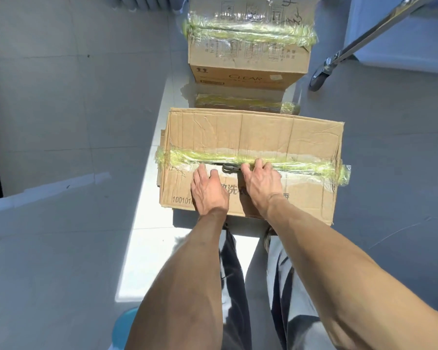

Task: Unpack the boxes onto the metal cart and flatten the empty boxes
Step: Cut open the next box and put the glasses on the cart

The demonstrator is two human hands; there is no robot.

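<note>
A closed cardboard box (pixel 250 132) sits on the floor right in front of me, its top seam covered by yellowish clear tape (pixel 304 165). The tape is split in the middle, showing a short dark gap (pixel 232 168). My left hand (pixel 208 190) lies on the near flap with its fingertips at the seam, left of the gap. My right hand (pixel 259 183) is right of the gap, fingers curled into the seam at the flap's edge. Behind stands a second taped box (pixel 248 54) marked CLEAR, on top of a third box (pixel 240 103).
A metal cart leg (pixel 364 39) with a caster wheel (pixel 319 78) reaches in from the upper right, close to the stacked boxes. Grey tiled floor (pixel 74 109) lies all around, with a sunlit strip on the left. A blue round object (pixel 123 327) sits by my legs.
</note>
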